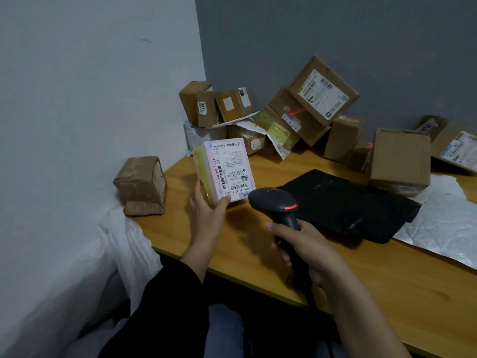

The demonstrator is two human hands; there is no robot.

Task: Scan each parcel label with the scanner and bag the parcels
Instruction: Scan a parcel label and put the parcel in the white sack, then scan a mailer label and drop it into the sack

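Nearest me, my right hand [307, 244] is wrapped tight round the scanner [273, 202] handle, fingers curled, forefinger at the front. The scanner head points up-left and has a red light on top. It sits just beside the parcel's lower right corner; I can't tell if they touch.

My left hand [209, 210] pinches the parcel [227, 169] at its lower left corner, thumb on the label face and fingers behind. The parcel is held up over the near-left part of the worktop [258, 257], tilted, with the label facing me and the scanner.

Handling, my guess: a small stiff box, light enough for one hand. The wrap looks smooth, so it may slip. I'd grip it by the side edges and keep my thumb off the barcodes. It should drop into a bag easily.

Looks: pinkish-white label covering the front, several barcodes, small print upside down to me, yellowish side face.

Past the scanner a black bag [343, 202] lies flat on the worktop, soft and crumpled, mouth not visible. To its right is a silvery sheet [444, 220].

At the left edge a taped brown parcel [142, 184] sits against the wall, with a white sack [124, 244] hanging below it.

Farthest back, a pile of boxes [322, 99] lies along the wall, some leaning, labels facing various ways. None of these looks bagged yet.
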